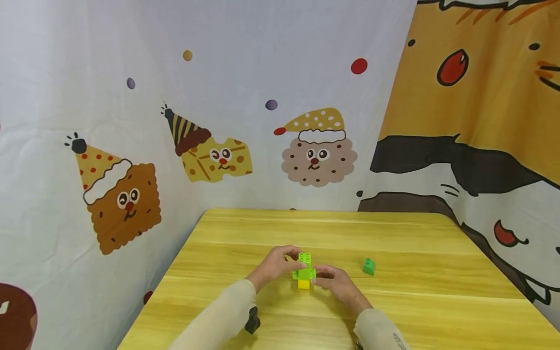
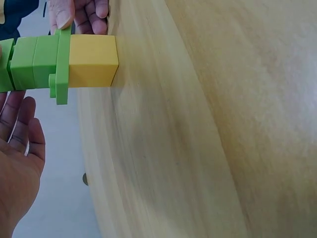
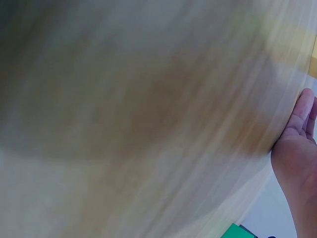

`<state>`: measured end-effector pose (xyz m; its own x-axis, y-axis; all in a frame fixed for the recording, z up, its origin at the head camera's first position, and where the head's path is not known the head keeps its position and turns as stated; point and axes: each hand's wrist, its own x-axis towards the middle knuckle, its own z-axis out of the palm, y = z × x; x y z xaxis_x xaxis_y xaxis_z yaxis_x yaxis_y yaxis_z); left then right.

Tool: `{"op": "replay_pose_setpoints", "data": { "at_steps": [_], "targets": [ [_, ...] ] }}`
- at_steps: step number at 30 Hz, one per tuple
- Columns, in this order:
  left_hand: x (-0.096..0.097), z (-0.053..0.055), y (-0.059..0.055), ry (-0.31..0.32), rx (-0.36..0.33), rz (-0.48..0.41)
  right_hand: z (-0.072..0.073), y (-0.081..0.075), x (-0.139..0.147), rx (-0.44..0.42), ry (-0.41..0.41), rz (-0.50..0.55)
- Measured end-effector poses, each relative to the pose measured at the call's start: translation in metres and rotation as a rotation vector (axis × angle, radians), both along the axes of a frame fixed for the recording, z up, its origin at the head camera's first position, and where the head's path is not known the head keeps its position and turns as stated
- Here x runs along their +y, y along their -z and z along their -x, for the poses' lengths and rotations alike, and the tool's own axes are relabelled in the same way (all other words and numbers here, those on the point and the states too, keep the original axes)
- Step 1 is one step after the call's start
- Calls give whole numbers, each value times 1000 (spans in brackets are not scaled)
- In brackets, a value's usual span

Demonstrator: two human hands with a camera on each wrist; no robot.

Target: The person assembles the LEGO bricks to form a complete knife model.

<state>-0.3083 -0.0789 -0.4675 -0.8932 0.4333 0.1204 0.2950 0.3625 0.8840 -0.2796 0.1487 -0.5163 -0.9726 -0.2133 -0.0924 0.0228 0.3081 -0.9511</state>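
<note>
A small tower of toy building blocks stands upright on the table. Its base is a yellow block (image 2: 93,61), topped by a wider light-green plate (image 2: 62,67) that juts out on both sides. Several light-green blocks (image 2: 35,62) are stacked above the plate. My left hand (image 1: 277,263) pinches the uppermost green block (image 1: 305,257), thumb on the near side and fingers behind. From the right, my right hand (image 1: 340,284) holds the jutting end of the plate with its fingertips. Its side lies low, near the tabletop, in the right wrist view.
A darker green block with a rounded slope (image 1: 369,266) lies on the wooden table (image 1: 236,233) to the right of the tower. Behind the table hangs a white cloth (image 1: 245,63) printed with cartoon figures.
</note>
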Motion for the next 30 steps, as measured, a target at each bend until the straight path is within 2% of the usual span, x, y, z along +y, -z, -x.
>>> {"op": "replay_pose_setpoints", "data": {
  "at_steps": [10, 22, 30],
  "targets": [
    [-1, 0, 1, 12, 50, 21, 1, -1, 0, 6, -17, -14],
    [-2, 2, 4, 42, 90, 36, -2, -3, 0, -1, 6, -25],
    [-2, 2, 8, 23, 97, 33, -2, -2, -1, 8, 20, -29]
  ]
}}
